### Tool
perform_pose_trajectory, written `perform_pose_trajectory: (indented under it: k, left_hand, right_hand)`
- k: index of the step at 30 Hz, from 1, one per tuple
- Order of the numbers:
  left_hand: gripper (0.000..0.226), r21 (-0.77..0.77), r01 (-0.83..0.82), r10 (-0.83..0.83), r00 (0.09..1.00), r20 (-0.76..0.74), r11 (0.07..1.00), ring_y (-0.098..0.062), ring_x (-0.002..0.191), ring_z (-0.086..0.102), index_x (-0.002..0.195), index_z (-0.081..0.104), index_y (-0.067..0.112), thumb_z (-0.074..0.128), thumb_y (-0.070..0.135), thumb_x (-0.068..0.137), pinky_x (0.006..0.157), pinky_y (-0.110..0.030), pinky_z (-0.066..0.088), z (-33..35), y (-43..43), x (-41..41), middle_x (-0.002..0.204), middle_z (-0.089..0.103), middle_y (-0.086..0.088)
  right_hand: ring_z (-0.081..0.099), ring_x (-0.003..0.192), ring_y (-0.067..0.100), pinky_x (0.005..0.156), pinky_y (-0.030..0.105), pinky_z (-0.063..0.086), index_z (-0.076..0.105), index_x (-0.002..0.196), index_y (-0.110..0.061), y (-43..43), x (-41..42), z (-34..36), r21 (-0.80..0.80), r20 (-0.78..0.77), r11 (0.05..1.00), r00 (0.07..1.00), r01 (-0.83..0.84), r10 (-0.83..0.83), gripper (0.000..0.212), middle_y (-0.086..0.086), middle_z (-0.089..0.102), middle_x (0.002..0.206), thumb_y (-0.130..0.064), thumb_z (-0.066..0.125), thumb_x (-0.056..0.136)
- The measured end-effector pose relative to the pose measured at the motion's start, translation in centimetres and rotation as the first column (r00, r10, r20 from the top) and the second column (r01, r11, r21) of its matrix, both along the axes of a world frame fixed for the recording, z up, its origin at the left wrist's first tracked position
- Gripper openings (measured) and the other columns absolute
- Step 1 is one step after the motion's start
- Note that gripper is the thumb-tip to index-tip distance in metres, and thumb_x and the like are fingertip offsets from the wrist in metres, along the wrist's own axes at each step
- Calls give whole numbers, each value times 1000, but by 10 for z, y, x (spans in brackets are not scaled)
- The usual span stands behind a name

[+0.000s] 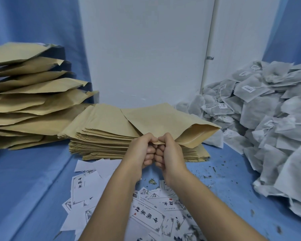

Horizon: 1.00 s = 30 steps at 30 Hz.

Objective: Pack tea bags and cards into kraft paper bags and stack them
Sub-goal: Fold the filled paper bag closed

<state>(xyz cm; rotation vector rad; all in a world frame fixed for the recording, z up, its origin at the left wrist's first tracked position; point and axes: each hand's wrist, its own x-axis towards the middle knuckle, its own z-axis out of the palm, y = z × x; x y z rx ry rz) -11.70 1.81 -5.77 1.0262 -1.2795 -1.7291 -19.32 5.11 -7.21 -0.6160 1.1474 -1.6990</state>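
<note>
My left hand [142, 150] and my right hand [165, 151] meet knuckle to knuckle and pinch the near corner of a kraft paper bag [163, 121]. The bag is lifted above a flat stack of empty kraft bags [101, 136], and its mouth gapes open at the right. Filled kraft bags [31, 96] are piled high at the left. White printed cards [146, 213] lie scattered under my forearms. A heap of grey-white tea bags [268, 119] with strings and tags fills the right side.
Everything rests on a blue cloth surface [30, 180] strewn with tea crumbs at the right. A white wall panel [146, 49] stands behind the stacks, with blue fabric on both sides.
</note>
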Motion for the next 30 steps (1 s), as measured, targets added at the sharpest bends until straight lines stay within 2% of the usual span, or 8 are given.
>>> perform_pose_trajectory:
  k: [4, 6, 8, 10, 13, 17, 27, 30]
  left_hand:
    - [31, 23, 3, -2, 999, -38, 1000, -7, 31, 18, 55, 43, 12, 49, 11, 86, 31, -15, 16, -1, 1, -2, 36, 26, 7]
    - [29, 40, -25, 29, 995, -100, 999, -7, 30, 18, 57, 42, 10, 48, 11, 86, 30, -16, 16, -1, 0, -2, 35, 25, 7]
    - [32, 68, -47, 57, 986, -156, 997, -7, 30, 16, 55, 37, 13, 47, 11, 85, 30, -17, 14, -2, -2, -1, 36, 23, 7]
    - [33, 59, -41, 48, 991, -127, 997, -9, 33, 17, 53, 35, 15, 47, 13, 83, 33, -17, 15, -4, -2, 0, 38, 23, 6]
    - [26, -19, -26, 25, 999, -31, 999, -10, 37, 23, 60, 45, 13, 51, 16, 84, 34, -17, 19, -5, 0, -2, 43, 32, 3]
    - [27, -9, -99, 97, 987, -128, 995, -7, 34, 21, 61, 42, 13, 50, 7, 85, 33, -17, 15, -3, -3, -4, 40, 30, 4]
    - [31, 30, -132, 135, 977, -162, 991, -6, 31, 16, 61, 34, 18, 49, 7, 85, 30, -16, 13, -3, -6, 2, 39, 24, 7]
    - [31, 44, -130, 136, 973, -184, 991, -5, 31, 15, 61, 33, 18, 49, 6, 84, 30, -16, 12, -3, -8, 4, 39, 23, 7]
  right_hand:
    - [12, 34, 9, 36, 19, 12, 27, 45, -21, -1, -2, 0, -26, -5, 1000, 1000, 17, -17, 45, -6, 18, 39, -11, 42, 86]
    - [12, 32, 9, 35, 17, 11, 29, 43, -21, -2, -4, 0, -11, 54, 1000, 998, -15, 16, 47, -6, 19, 38, -15, 43, 87]
    - [12, 31, 8, 33, 17, 10, 29, 50, -20, -3, -6, -1, -13, 141, 999, 989, -30, 32, 40, -6, 19, 39, -18, 43, 87]
    - [13, 32, 8, 34, 19, 10, 26, 55, -19, -4, -8, -2, -30, 140, 1000, 990, 0, 4, 36, -6, 19, 40, -14, 42, 86]
    - [16, 32, 10, 35, 20, 13, 28, 53, -19, -5, -11, -1, 0, 59, 1000, 998, 7, -7, 36, -3, 22, 41, -15, 43, 86]
    - [14, 33, 8, 35, 19, 11, 29, 56, -18, -6, -14, -1, -11, 101, 1000, 995, -3, 5, 34, -6, 21, 41, -18, 41, 88]
    - [14, 30, 7, 33, 16, 9, 31, 58, -18, -7, -23, 2, 39, 145, 999, 989, 16, -21, 30, -9, 22, 39, -18, 41, 87]
    - [15, 30, 7, 33, 16, 10, 30, 60, -19, -8, -28, 0, 36, 146, 997, 987, 65, -70, 28, -9, 22, 40, -17, 41, 86]
